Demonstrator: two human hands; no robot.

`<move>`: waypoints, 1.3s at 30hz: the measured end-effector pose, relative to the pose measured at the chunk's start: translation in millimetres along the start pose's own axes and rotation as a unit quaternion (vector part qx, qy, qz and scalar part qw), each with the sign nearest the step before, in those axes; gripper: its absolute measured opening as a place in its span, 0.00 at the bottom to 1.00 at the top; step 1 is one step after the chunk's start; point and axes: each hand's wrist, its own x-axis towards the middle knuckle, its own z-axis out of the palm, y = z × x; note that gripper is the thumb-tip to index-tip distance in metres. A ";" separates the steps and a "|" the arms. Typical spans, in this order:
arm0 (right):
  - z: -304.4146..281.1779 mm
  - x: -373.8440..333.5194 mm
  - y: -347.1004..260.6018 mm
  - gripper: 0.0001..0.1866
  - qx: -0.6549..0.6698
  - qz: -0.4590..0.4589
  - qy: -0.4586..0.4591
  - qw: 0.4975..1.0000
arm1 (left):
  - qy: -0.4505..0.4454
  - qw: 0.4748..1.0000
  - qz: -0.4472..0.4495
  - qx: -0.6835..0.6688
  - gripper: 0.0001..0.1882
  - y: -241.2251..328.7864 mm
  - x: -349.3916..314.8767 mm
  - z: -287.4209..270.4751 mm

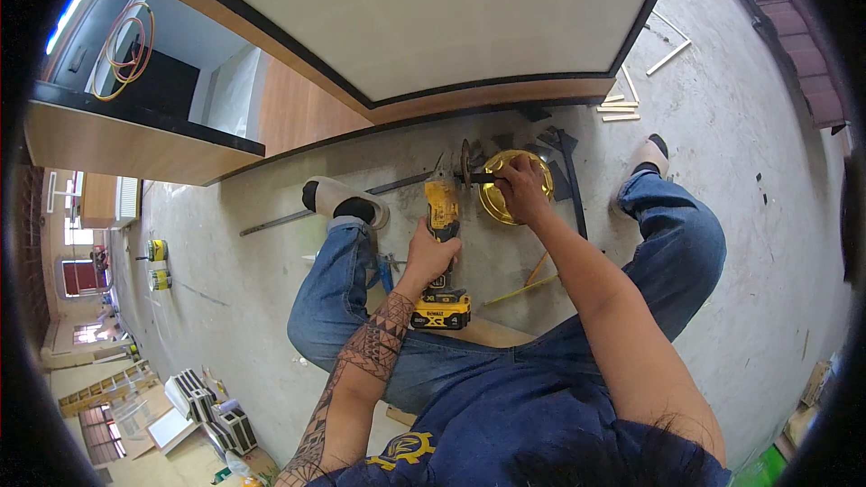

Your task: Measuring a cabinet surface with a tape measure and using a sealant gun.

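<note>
My left hand is wrapped round the body of a yellow and black cordless angle grinder. Its battery end points toward me, and its thin disc stands edge-on at the far end. My right hand pinches a short black bar-like piece that reaches to the disc. Whether this piece belongs to the grinder, I cannot tell. Under my right hand lies a round gold-coloured tin or lid, partly covered by my fingers.
A large cabinet panel with black edging stands just ahead. Beside the tin are black strips; a long metal strip runs past my left foot. A yellow tape lies between my legs. Thin wooden strips sit far right.
</note>
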 end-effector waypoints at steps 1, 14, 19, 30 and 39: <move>0.0 0.0 -0.9 0.14 0.002 -0.010 0.007 1.000 | -0.005 1.000 -0.010 -0.013 0.30 -1.0 0.4 0.0; 0.1 1.8 -0.7 0.15 -0.007 -0.022 0.017 1.000 | 0.015 1.000 0.014 -0.016 0.31 -5.4 -1.7 2.8; 3.6 0.6 3.1 0.15 -0.012 -0.026 0.024 0.999 | 0.015 0.999 -0.027 0.017 0.34 -10.2 -2.6 5.4; 2.6 5.4 14.3 0.17 -0.006 -0.076 0.038 0.996 | 0.047 0.999 -0.002 0.020 0.38 1.1 -1.7 -13.1; -2.5 7.1 8.9 0.14 -0.016 -0.043 0.018 0.999 | 0.056 0.998 0.029 0.032 0.36 -5.6 -2.8 -10.2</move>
